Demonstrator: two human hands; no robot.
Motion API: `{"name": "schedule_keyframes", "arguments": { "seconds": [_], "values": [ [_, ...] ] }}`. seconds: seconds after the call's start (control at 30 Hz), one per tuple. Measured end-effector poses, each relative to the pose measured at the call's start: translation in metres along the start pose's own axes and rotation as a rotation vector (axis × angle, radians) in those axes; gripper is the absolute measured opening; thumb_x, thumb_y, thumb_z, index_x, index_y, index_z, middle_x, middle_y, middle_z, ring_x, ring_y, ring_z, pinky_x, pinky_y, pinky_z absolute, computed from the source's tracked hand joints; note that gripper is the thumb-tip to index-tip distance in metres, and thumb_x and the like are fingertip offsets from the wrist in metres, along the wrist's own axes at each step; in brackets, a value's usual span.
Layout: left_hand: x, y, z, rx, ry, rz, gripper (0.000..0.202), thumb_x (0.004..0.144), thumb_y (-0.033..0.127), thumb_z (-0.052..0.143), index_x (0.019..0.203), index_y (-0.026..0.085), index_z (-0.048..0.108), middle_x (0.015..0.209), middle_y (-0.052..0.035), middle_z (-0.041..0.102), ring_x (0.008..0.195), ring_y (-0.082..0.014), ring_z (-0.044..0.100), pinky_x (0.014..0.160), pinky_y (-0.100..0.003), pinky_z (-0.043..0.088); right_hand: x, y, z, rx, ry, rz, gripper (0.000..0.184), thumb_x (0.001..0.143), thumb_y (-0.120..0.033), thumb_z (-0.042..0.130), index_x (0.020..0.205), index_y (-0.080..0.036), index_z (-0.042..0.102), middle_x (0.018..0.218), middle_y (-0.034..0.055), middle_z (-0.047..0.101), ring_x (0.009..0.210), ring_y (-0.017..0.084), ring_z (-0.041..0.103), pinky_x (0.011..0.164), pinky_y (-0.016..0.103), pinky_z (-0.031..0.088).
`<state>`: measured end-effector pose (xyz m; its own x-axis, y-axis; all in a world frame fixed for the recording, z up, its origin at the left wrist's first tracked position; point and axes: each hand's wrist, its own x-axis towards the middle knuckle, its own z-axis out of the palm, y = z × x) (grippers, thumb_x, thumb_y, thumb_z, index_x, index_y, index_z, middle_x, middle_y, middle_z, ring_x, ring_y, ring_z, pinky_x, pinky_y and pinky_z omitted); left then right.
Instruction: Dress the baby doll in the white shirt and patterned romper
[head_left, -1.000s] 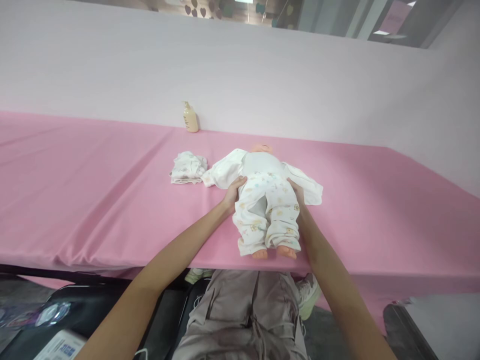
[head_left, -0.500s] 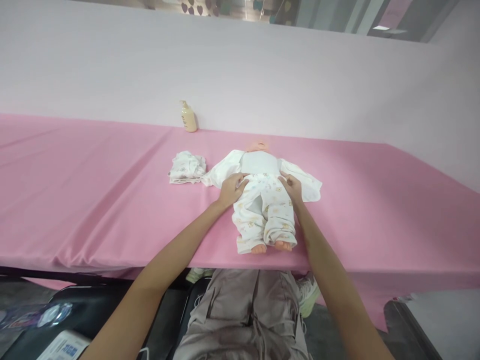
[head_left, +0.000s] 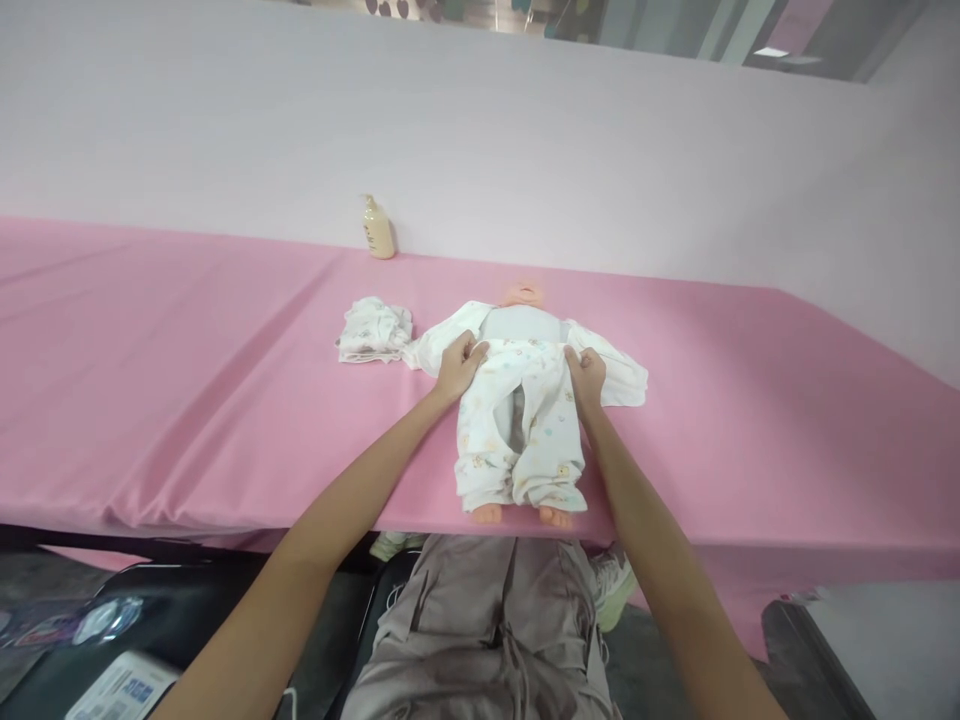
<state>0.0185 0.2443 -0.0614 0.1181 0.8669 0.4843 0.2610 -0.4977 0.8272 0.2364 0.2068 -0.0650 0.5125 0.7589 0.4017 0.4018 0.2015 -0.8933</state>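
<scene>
A baby doll (head_left: pixel 523 294) lies on its back on the pink-covered table, feet toward me. Its white top (head_left: pixel 517 322) has the sleeves spread out to both sides. Patterned baby trousers (head_left: pixel 551 425) cover its legs, with a gap at the crotch and the bare feet showing below the cuffs. My left hand (head_left: pixel 460 366) is closed on the left side of the trousers' waistband. On the opposite side my right hand (head_left: pixel 586 377) grips the same waistband between thumb and fingers. The waistband is stretched across the doll's belly.
Folded white printed clothes (head_left: pixel 374 330) lie left of the doll, touching its sleeve. A pump bottle (head_left: pixel 379 230) stands at the back by the white wall. The pink tablecloth (head_left: pixel 187 400) ends close to the doll's feet. A black chair (head_left: pixel 172 610) stands below on the left.
Both hands have pulled the waistband slightly up the doll's belly. The trousers look stretched, the crotch gap is wider, and the feet have shifted toward me and a little left.
</scene>
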Motion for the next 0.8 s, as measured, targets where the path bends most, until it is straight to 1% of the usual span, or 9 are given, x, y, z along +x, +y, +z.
{"name": "schedule_keyframes", "arguments": {
  "seconds": [0.07,0.17,0.23,0.33,0.37,0.43,0.53,0.63,0.8],
  "values": [
    [0.001,-0.004,0.002,-0.061,0.009,-0.036,0.032,0.083,0.036,0.051,0.064,0.02,0.031,0.055,0.0049,0.031,0.053,-0.0114,0.029,0.054,-0.024,0.025,0.001,0.005,0.003,0.0,-0.045,0.041,0.046,0.079,-0.039,0.056,0.057,-0.022,0.02,0.057,-0.0068,0.019,0.054,0.01,0.021,0.052,0.026,0.022],
    [0.001,-0.005,0.002,-0.003,0.031,-0.014,0.03,0.082,0.035,0.052,0.063,0.02,0.035,0.059,0.003,0.037,0.059,-0.0134,0.035,0.06,-0.026,0.03,0.002,0.01,0.005,-0.018,-0.105,0.04,0.044,0.081,-0.04,0.054,0.057,-0.022,0.02,0.056,-0.0067,0.02,0.055,0.01,0.022,0.054,0.026,0.023],
    [0.0,-0.004,0.001,0.015,0.024,0.016,0.027,0.08,0.035,0.055,0.063,0.02,0.04,0.068,-0.0005,0.047,0.072,-0.0167,0.043,0.069,-0.027,0.034,0.001,0.01,0.006,-0.038,-0.102,0.009,0.043,0.081,-0.041,0.052,0.057,-0.022,0.021,0.057,-0.0063,0.021,0.056,0.011,0.023,0.055,0.025,0.024],
    [0.0,-0.005,-0.001,-0.016,-0.041,0.036,0.023,0.081,0.036,0.054,0.067,0.021,0.045,0.086,-0.0044,0.056,0.092,-0.0211,0.048,0.08,-0.029,0.034,-0.001,0.006,0.005,0.018,-0.132,-0.074,0.037,0.082,-0.042,0.049,0.06,-0.022,0.028,0.061,-0.0044,0.033,0.06,0.012,0.031,0.059,0.025,0.028],
    [0.001,-0.005,-0.001,-0.009,-0.061,0.036,0.023,0.082,0.037,0.052,0.067,0.021,0.044,0.085,-0.0039,0.056,0.091,-0.0208,0.048,0.08,-0.029,0.034,-0.001,0.005,0.005,0.042,-0.152,-0.101,0.035,0.082,-0.043,0.048,0.061,-0.022,0.03,0.063,-0.0036,0.037,0.062,0.012,0.033,0.06,0.025,0.029],
    [0.001,-0.006,-0.001,0.039,-0.067,0.022,0.026,0.085,0.037,0.049,0.066,0.021,0.042,0.072,-0.0006,0.052,0.078,-0.0181,0.048,0.073,-0.027,0.033,-0.001,0.002,0.005,0.045,-0.175,-0.138,0.034,0.083,-0.044,0.047,0.063,-0.022,0.029,0.063,-0.0038,0.037,0.061,0.012,0.033,0.059,0.025,0.029],
    [0.001,-0.006,-0.001,0.094,-0.001,-0.002,0.031,0.086,0.038,0.047,0.064,0.02,0.036,0.06,0.0037,0.038,0.061,-0.0138,0.036,0.062,-0.026,0.028,-0.001,-0.001,0.004,-0.023,-0.15,-0.167,0.037,0.084,-0.044,0.045,0.063,-0.022,0.025,0.059,-0.0059,0.025,0.057,0.011,0.027,0.056,0.024,0.026],
    [0.002,-0.008,0.001,0.08,0.058,-0.025,0.032,0.087,0.038,0.046,0.065,0.02,0.033,0.059,0.0043,0.034,0.06,-0.0127,0.033,0.06,-0.026,0.025,0.0,-0.002,0.005,-0.053,-0.084,-0.158,0.039,0.084,-0.043,0.046,0.062,-0.022,0.023,0.058,-0.0061,0.021,0.056,0.011,0.024,0.055,0.024,0.024],
    [0.008,-0.017,0.005,0.048,0.129,-0.112,0.027,0.085,0.034,0.048,0.065,0.02,0.037,0.06,0.0042,0.039,0.061,-0.0124,0.036,0.061,-0.025,0.027,0.004,0.004,0.01,-0.074,0.064,-0.043,0.045,0.079,-0.043,0.054,0.057,-0.022,0.021,0.055,-0.0062,0.021,0.055,0.011,0.024,0.055,0.024,0.026]
  ]
}}
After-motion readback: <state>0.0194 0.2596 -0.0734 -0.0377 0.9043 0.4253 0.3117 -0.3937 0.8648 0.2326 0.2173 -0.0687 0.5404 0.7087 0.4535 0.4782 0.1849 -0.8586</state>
